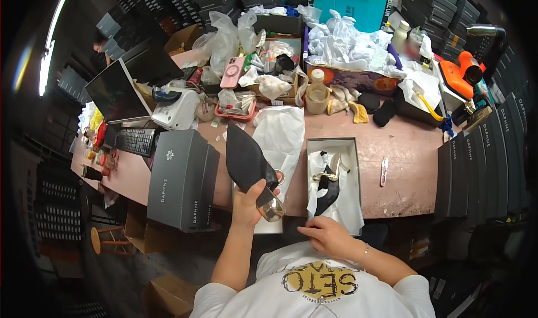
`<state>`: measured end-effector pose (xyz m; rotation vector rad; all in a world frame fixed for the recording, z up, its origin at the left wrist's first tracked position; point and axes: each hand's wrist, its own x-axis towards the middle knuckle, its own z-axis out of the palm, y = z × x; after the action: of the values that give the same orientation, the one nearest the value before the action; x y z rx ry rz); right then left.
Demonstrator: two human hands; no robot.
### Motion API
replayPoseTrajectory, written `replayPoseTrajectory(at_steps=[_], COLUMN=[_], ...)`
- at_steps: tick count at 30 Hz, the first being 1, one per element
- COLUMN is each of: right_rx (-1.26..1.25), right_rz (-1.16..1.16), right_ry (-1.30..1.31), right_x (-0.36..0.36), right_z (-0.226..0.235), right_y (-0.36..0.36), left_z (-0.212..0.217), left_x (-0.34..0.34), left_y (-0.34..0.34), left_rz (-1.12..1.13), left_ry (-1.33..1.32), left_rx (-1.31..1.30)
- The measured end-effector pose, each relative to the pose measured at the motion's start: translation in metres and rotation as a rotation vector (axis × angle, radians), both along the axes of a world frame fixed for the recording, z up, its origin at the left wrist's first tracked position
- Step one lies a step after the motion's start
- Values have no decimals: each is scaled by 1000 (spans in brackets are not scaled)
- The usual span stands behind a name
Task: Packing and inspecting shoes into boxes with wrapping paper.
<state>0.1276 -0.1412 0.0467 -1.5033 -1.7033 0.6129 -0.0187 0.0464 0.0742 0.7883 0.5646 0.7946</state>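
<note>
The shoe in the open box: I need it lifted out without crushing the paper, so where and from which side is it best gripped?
Probably by the black body of the shoe, pinched across its narrow sides from above. It lies lengthwise in the open box, whose walls block a side approach. The right hand rests at the box's near end; the left hand holds the other shoe.

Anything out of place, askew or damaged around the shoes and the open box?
Nothing looks damaged. The left hand holds a black pointed shoe sole-up; its mate lies in the open box. The right hand rests at the box's near edge amid heavy bench clutter.
</note>
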Motion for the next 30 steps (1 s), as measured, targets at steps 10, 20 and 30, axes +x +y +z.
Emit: replayPoseTrajectory(at_steps=[10,20,30], right_rx=[483,217,-269], right_rz=[-157,-852,-106], right_ry=[-287,-158,-623], right_x=[41,171,72], right_z=[60,-30,-29], right_y=[55,59,41], left_z=[0,11,-30], left_x=[22,6,-34], left_y=[-44,-22,30], left_rz=[-449,-304,-301], left_ry=[424,779,1003], left_rx=[215,367,913])
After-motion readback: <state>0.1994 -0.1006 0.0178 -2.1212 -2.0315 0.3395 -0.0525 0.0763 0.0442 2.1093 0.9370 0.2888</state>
